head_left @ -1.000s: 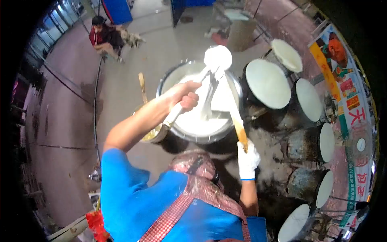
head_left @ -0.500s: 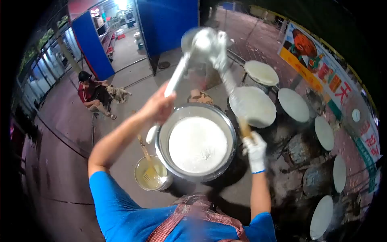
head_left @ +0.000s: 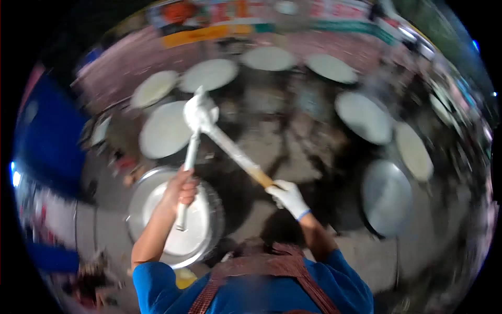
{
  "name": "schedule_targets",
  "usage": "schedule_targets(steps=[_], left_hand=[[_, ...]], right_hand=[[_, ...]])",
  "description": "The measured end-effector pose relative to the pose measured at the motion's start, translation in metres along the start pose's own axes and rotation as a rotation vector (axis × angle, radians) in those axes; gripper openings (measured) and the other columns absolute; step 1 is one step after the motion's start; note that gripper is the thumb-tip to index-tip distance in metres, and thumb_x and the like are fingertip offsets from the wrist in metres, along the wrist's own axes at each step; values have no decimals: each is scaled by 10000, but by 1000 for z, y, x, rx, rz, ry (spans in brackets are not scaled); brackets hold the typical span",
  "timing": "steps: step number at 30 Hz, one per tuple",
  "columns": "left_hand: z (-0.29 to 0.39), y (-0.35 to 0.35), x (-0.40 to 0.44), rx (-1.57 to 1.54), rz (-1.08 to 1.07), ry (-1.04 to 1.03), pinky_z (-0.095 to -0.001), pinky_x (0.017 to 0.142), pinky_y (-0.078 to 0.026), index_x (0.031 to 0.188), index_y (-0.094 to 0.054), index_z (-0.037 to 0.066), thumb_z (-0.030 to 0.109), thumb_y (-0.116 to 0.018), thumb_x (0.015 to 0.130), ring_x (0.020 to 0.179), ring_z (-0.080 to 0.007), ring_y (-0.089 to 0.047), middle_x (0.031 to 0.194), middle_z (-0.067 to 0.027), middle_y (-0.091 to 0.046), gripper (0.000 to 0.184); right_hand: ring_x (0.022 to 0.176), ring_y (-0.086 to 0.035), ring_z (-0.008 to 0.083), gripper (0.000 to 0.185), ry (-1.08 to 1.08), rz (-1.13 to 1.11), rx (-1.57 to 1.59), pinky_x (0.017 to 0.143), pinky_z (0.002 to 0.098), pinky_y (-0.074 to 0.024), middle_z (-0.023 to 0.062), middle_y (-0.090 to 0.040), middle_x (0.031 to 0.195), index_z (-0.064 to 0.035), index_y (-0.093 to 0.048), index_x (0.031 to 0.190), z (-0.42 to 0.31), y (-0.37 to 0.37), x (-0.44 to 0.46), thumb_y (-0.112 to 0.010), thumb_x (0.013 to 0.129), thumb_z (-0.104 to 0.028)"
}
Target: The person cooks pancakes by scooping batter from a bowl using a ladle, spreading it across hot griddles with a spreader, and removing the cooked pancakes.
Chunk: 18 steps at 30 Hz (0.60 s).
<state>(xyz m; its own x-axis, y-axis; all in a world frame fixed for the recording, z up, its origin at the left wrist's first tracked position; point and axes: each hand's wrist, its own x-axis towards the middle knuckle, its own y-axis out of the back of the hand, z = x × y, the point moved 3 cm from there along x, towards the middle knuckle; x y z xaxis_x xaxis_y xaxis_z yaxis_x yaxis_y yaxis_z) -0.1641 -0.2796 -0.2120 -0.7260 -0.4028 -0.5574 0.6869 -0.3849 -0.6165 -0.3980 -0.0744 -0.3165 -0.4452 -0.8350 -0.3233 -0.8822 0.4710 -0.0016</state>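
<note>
My bare left hand is closed around the pale handle of a ladle, which points away from me. Its round head, coated in white, is at the far end. In a white glove, my right hand grips a wooden-handled tool, whose shaft is smeared white. The far ends of both tools meet, and blur hides the exact shape there. Beneath my left forearm stands a large metal basin holding white liquid.
Round pans form an arc around me, most bearing pale discs, including a near-left one and a right one. A bare-looking grey round pan is at far right. Behind them hangs a printed banner. A blue panel stands left.
My view has swung to the right, so the basin now appears farther left and the pans lie ahead. Both hands still hold their tools, with the far ends together.
</note>
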Motion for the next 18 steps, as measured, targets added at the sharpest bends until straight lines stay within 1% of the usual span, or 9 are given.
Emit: schedule_targets(steps=[3,6,8,9,10,13,15,16,18], left_hand=[[-53,-56,86,-508,-142,660,-192,291,-274,544,-346,106,306,-440,915,339,-74,-303,469,19,-320,433],[-131,-97,167,-473,-232,960,-197,324,-310,577,-364,87,240,-448,901,388,-85,-355,474,6,-329,368],[-191,-158,202,-500,-219,1068,-208,331,-292,600,-375,91,166,-500,880,394,-76,-349,491,20,-344,316],[-218,-182,219,-405,-284,1099,-201,339,-282,628,-385,91,169,-507,885,405,-74,-349,528,30,-350,295],[-244,-213,228,-377,-419,1107,-223,397,-319,1183,-473,48,246,-387,950,449,-77,-348,581,13,-332,317],[-308,-317,245,-107,-513,1257,-182,304,-257,1016,-512,122,234,-431,937,386,-61,-295,538,39,-284,159],[-340,-374,260,277,-776,1198,-177,302,-252,965,-469,162,233,-438,936,369,-57,-290,527,44,-280,83],[-348,-403,256,630,-726,941,-183,310,-237,1151,-420,233,211,-469,914,370,-55,-285,530,42,-282,243],[-378,-442,266,954,-860,672,-202,330,-235,1318,-277,291,194,-498,883,384,-62,-282,542,40,-295,497]], right_hand=[[581,-509,105,274,-40,202,-208,501,275,-425,4,-537,652,-36,-606,867,83,83,-59,-633,804,-301],[661,-533,104,304,-237,505,-117,569,302,-439,31,-579,685,-21,-609,877,143,132,-160,-633,809,-317],[594,-521,124,330,-18,857,-100,538,303,-426,32,-577,684,-8,-627,901,194,160,-231,-625,814,-326],[580,-523,125,347,-205,998,-285,528,309,-428,49,-568,653,-4,-628,909,205,168,-270,-629,808,-336],[567,-525,127,364,-408,1117,-472,518,315,-430,66,-558,621,0,-630,916,206,175,-309,-633,802,-346],[490,-503,135,371,-693,1440,-564,480,323,-424,59,-501,529,-3,-628,938,204,194,-382,-646,795,-344],[421,-446,92,313,-669,1625,-198,414,274,-393,11,-509,536,-36,-637,979,200,200,-401,-662,792,-286],[457,-526,242,343,-568,1751,-194,462,348,-409,179,-574,620,-131,-619,1097,177,199,-396,-639,791,-284],[453,-518,237,384,-393,1782,-62,459,330,-405,173,-568,612,-167,-578,1172,120,204,-374,-639,794,-202]])
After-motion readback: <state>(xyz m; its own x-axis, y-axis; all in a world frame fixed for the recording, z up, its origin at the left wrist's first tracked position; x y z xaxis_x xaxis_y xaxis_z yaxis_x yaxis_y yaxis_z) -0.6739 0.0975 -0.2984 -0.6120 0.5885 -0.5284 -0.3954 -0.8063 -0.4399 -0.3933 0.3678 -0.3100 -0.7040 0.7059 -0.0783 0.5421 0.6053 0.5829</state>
